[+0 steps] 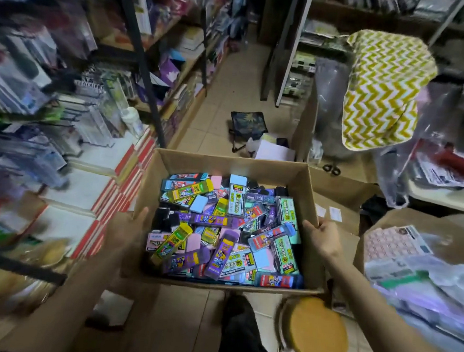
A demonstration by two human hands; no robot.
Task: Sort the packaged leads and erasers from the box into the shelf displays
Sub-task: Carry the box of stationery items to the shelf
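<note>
An open cardboard box (227, 164) is held up in front of me, above the tiled floor. It is filled with several packaged leads and erasers (228, 231) in yellow, purple, blue, pink and green, lying jumbled. My left hand (126, 229) grips the box's left wall, thumb up at the rim. My right hand (322, 238) grips the right wall with its thumb over the rim. The shelf displays (70, 122) run along the left, blurred.
Stacks of white, red-edged packs (103, 192) lie on the low left shelf. A small folding stool (248, 124) stands in the aisle ahead. A round yellow-cushioned stool (315, 332) is by my legs. Cardboard boxes (344, 191), scissors (332, 169) and a chevron cloth (384, 88) crowd the right.
</note>
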